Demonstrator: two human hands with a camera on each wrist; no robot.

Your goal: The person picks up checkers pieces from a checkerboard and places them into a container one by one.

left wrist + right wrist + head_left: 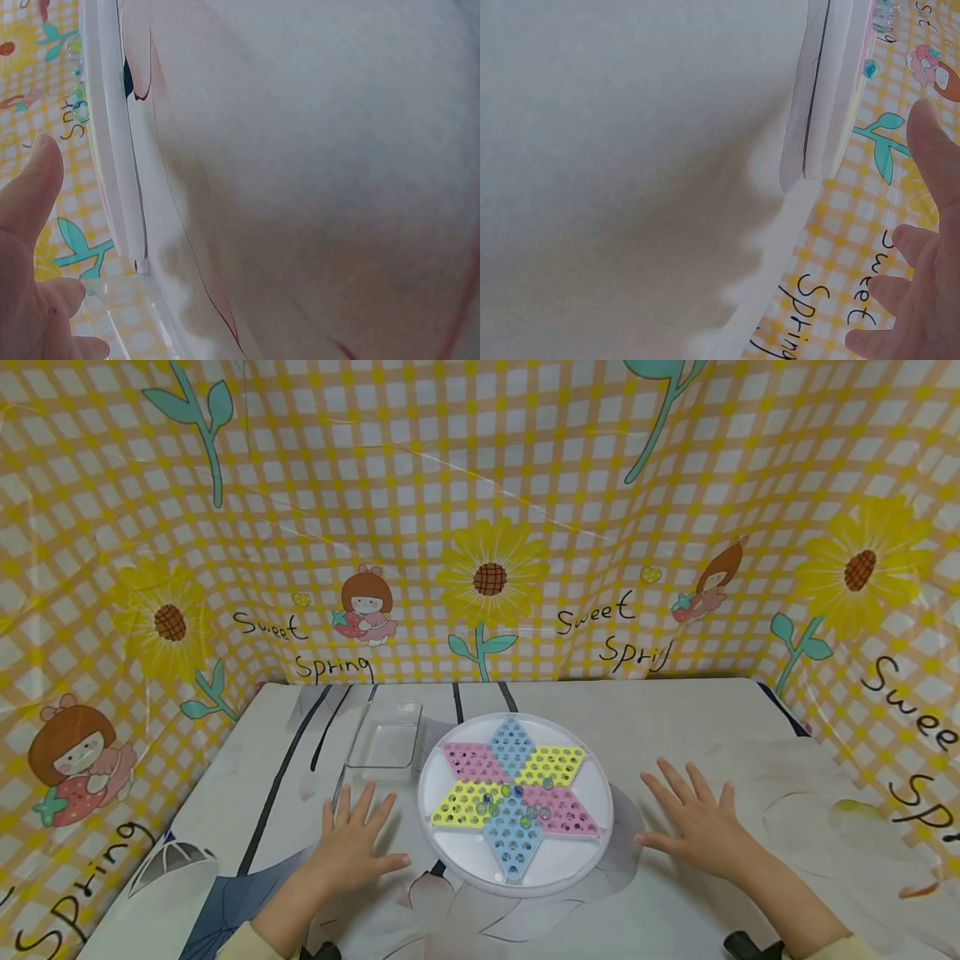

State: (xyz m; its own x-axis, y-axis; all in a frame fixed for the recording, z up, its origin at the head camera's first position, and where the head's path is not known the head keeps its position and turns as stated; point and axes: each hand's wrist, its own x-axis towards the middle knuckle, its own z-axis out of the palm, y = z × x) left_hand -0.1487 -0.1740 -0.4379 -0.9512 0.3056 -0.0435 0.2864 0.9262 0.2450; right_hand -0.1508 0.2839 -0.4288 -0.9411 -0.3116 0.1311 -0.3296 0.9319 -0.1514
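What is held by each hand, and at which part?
Nothing is held. The left hand and the right hand lie flat and open on the table, either side of the Chinese checkers board.

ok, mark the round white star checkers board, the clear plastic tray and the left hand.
round white star checkers board (459, 852), head view, bare rim.
clear plastic tray (384, 745), head view, floor.
left hand (352, 847), head view, back.

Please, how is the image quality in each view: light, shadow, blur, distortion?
Head view: even light, wide-angle bending of the checked backdrop, sharp round white star board. Left wrist view: soft, blurred tablecloth. Right wrist view: blurred right hand, soft shadow beside the board.
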